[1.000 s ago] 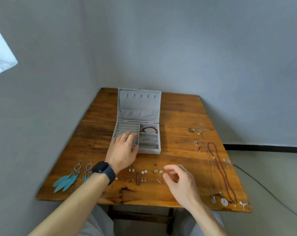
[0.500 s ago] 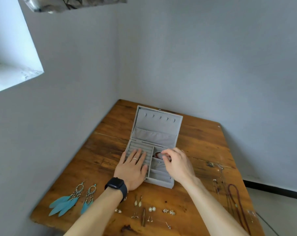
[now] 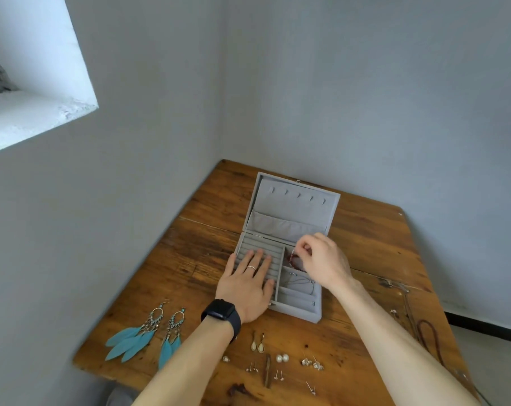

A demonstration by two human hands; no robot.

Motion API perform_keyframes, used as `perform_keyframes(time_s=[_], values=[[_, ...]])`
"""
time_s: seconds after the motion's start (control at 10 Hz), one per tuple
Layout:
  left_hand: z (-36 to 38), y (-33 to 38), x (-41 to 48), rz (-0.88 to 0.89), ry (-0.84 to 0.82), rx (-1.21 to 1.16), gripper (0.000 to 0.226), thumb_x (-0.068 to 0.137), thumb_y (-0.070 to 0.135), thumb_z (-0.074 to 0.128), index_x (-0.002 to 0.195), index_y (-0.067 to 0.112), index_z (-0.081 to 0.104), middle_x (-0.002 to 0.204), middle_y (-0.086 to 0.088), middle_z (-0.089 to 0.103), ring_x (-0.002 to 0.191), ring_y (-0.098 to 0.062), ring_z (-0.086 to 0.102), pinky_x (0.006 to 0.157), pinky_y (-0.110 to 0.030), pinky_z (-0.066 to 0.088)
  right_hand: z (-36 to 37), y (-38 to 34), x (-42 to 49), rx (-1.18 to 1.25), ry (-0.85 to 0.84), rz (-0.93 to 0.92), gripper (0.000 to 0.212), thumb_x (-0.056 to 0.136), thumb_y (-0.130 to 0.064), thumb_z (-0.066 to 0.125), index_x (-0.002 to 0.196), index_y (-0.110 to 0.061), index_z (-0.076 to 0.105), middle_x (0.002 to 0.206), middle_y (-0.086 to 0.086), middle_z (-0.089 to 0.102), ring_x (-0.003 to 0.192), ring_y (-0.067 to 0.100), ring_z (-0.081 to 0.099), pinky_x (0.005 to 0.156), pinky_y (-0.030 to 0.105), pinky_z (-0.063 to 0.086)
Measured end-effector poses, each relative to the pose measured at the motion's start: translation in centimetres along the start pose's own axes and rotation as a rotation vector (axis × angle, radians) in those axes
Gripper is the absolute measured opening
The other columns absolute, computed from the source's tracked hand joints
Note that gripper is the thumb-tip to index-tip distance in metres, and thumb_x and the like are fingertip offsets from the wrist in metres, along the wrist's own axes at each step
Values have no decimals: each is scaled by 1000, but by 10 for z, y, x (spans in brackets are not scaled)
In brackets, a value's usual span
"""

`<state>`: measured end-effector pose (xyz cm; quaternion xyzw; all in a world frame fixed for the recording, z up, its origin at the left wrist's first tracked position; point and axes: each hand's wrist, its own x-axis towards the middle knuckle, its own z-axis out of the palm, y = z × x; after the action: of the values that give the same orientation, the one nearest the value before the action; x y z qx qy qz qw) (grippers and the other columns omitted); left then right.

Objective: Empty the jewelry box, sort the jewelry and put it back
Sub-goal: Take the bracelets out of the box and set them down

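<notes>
A wooden table (image 3: pixel 374 238) fills a corner of grey walls. Near its centre stands an open grey jewelry box (image 3: pixel 295 206), its lid tipped back toward 12 o'clock. The left hand (image 3: pixel 247 284), with a black smartwatch (image 3: pixel 219 313) on its wrist, lies flat on the ring rolls, fingers straight and close together. The right hand (image 3: pixel 324 262) has curled fingers pinching a red bead bracelet (image 3: pixel 292 259) in the box's far right compartment. Turquoise feather earrings (image 3: pixel 148 332) lie at the box's 8 o'clock, small earrings (image 3: pixel 282 358) at 6 o'clock, and necklaces (image 3: pixel 424 332) at 4 o'clock.
</notes>
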<state>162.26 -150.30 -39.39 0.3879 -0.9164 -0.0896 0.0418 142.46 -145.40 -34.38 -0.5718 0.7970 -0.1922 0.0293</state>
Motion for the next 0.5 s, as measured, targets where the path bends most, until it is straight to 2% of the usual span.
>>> perform_keyframes(time_s=[0.1,0.2,0.3,0.4,0.5], values=[[-2,0,0,1,-16,5,59,105,48,12,160,28,0,168,5,-3,153,-13,-7,123,-47,-8,-21,10,-7,186,59,30,7,99,-30,57,93,-30,61,96,-15,64,91,6,59,73,24,46],[-4,1,-1,2,-28,0,59,105,48,12,160,28,1,168,6,-2,153,-13,-6,123,-47,-8,-40,13,-19,295,102,73,12,100,-31,56,89,-35,57,93,-21,65,88,-12,57,65,6,40],[-6,2,-1,2,-26,-22,59,105,48,17,160,29,5,168,6,2,153,-12,-3,123,-45,-8,-55,13,-32,418,158,108,13,101,-27,55,89,-33,57,90,-19,69,81,-18,58,62,1,41],[-13,6,3,-20,-44,-56,60,104,47,28,159,27,14,167,2,13,153,-16,6,122,-48,-4,-67,12,-46,512,187,156,12,100,-26,55,91,-32,58,91,-18,71,81,-3,65,61,7,46],[-24,25,8,-46,-2,-160,62,97,50,43,153,29,28,154,-5,40,143,-26,33,121,-49,15,-73,12,-61,558,182,186,11,100,-24,55,92,-31,60,92,-17,71,89,-8,63,68,4,43]])
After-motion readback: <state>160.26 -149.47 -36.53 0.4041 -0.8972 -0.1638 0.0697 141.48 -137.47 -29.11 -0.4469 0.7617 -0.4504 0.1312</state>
